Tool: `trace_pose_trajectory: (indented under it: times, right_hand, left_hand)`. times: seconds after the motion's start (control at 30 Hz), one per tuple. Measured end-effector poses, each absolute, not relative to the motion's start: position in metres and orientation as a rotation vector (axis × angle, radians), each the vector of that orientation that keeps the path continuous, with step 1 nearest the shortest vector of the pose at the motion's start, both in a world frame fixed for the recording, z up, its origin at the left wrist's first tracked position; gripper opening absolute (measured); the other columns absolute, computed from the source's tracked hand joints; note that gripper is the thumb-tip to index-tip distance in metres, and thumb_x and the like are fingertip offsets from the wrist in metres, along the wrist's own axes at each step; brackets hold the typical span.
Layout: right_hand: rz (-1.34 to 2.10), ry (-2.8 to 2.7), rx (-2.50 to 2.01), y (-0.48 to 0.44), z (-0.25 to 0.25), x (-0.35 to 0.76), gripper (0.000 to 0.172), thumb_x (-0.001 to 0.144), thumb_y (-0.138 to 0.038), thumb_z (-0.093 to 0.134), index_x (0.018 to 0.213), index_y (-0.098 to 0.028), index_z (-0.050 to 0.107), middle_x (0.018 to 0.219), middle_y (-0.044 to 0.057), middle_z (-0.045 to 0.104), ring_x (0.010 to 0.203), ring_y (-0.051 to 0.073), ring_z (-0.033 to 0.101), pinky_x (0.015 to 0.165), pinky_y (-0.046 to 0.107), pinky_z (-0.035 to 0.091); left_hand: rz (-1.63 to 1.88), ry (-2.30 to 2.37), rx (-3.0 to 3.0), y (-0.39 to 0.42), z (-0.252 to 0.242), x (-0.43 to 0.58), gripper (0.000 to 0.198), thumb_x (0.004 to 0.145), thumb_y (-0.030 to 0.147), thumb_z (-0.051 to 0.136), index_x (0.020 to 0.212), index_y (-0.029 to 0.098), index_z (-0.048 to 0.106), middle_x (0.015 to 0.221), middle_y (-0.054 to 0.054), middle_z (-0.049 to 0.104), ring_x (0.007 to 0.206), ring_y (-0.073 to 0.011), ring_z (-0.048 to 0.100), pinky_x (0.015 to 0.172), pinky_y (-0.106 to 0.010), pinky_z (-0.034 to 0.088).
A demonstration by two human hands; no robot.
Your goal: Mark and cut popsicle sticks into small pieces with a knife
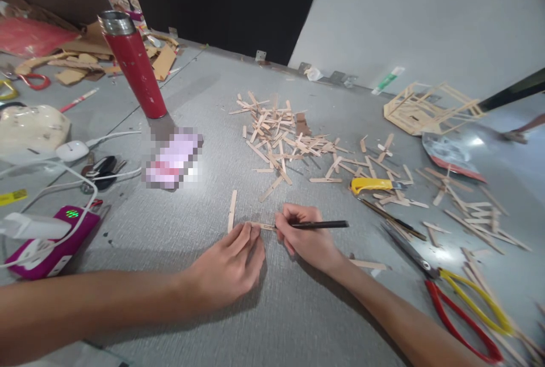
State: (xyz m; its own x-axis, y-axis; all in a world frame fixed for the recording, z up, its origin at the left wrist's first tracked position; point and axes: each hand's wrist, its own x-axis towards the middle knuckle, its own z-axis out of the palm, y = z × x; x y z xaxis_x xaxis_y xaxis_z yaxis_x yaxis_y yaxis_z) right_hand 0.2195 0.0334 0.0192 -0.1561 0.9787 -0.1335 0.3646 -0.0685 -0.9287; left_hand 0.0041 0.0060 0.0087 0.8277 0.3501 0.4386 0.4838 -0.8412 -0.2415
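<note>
Pinched in my right hand (304, 236) is a slim black pen (326, 224), its tip end hidden by my fingers. They meet one end of a short wooden stick (266, 226) that lies on the grey table. My left hand (236, 262) presses the stick's other end down with bunched fingertips. Dark marks show on the stick's face. Another wooden stick (232, 211) lies just beyond my left fingers, pointing away from me. A heap of cut wooden sticks (276, 128) spreads over the table further off.
Right: yellow cutter (372, 185), large scissors (430, 270) with red and yellow handles, more sticks and a wooden frame model (430, 108). Left: red bottle (136, 69), blurred phone (174, 159), keys (102, 171), purple power strip (80, 228) with white cables. Cardboard scraps (80, 66) lie behind.
</note>
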Motion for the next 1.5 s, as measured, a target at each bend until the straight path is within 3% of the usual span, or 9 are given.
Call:
trace_pose_trajectory:
  times: [0.97,1.17,1.27,1.37,1.5]
  right_hand:
    - [1.226,-1.587,-1.453,0.034,0.024,0.216,0.041,0.09,-0.038,0.058,0.054,-0.023,0.046,0.042,-0.005,0.049,0.032,0.008,0.042,0.039,0.023,0.034]
    - [1.207,-1.57,-1.427,0.035,0.03,0.218,0.038,0.093,-0.043,0.058,0.063,-0.024,0.048,0.048,-0.005,0.053,0.038,0.009,0.045,0.043,0.025,0.034]
    - [0.934,-1.776,-1.455,0.038,0.041,0.231,0.028,0.096,-0.045,0.058,0.078,-0.023,0.057,0.06,-0.003,0.058,0.054,0.013,0.054,0.053,0.026,0.041]
    - [0.316,-2.215,-1.575,0.045,0.051,0.251,0.026,0.103,-0.038,0.046,0.097,-0.022,0.065,0.089,0.006,0.069,0.074,0.019,0.065,0.066,0.029,0.047]
    - [-0.015,-2.304,-1.798,0.059,0.053,0.275,0.034,0.098,-0.012,0.037,0.11,-0.019,0.068,0.115,0.014,0.069,0.075,0.02,0.066,0.06,0.03,0.042]
  left_hand:
    - [-0.614,-0.635,-2.679,0.008,0.008,0.004,0.03,0.092,0.017,0.057,0.114,-0.002,0.065,0.116,-0.025,0.071,0.111,-0.0289,0.067,0.107,-0.041,0.046]
    - [-0.629,-0.632,-2.675,0.008,0.007,0.004,0.031,0.093,0.018,0.057,0.115,-0.002,0.065,0.117,-0.025,0.071,0.111,-0.0296,0.068,0.103,-0.041,0.05]
    - [-0.639,-0.651,-2.658,0.007,0.008,0.004,0.03,0.094,0.019,0.055,0.114,-0.001,0.065,0.116,-0.024,0.072,0.109,-0.0307,0.068,0.1,-0.042,0.051]
    - [-0.679,-0.653,-2.669,0.007,0.008,0.003,0.031,0.095,0.019,0.054,0.117,-0.001,0.064,0.116,-0.024,0.071,0.109,-0.0307,0.068,0.099,-0.042,0.051]
    - [-0.672,-0.724,-2.745,0.007,0.01,0.003,0.034,0.097,0.016,0.049,0.126,0.002,0.06,0.118,-0.02,0.07,0.111,-0.0302,0.066,0.099,-0.043,0.051]
